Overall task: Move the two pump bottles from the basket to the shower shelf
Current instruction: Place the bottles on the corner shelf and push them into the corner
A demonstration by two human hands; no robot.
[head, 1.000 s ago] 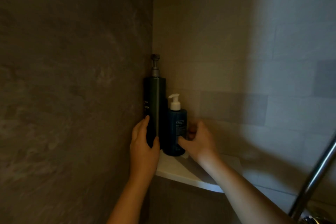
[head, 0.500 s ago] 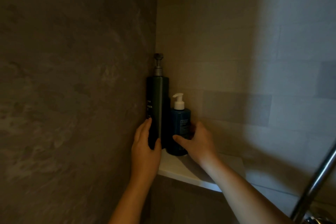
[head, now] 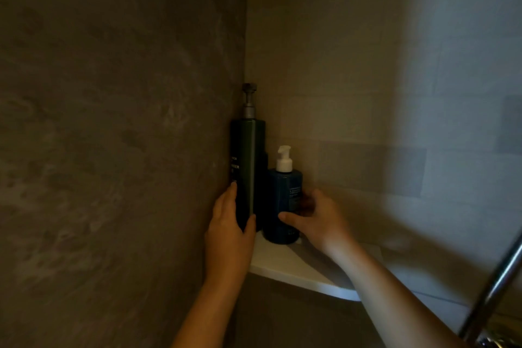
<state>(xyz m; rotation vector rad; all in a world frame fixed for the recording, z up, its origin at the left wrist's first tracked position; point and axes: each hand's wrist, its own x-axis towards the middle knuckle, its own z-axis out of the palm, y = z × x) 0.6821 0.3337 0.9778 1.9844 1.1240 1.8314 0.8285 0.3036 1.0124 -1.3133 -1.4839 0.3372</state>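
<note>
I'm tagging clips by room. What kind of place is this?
Most likely a shower corner: tiled walls, a white corner shelf holding two pump bottles, and a chrome pipe.

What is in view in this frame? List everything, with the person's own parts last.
tall pump bottle: 1, dark green, grey pump, in the corner on the shelf
short pump bottle: 1, blue, white pump, right of the tall one
corner shelf: 1, white, under both bottles
metal pipe: 1, chrome, lower right
walls: 2, brown stone left, pale tile right
left hand: 1, wrapped around tall bottle
right hand: 1, fingers around short bottle
</note>
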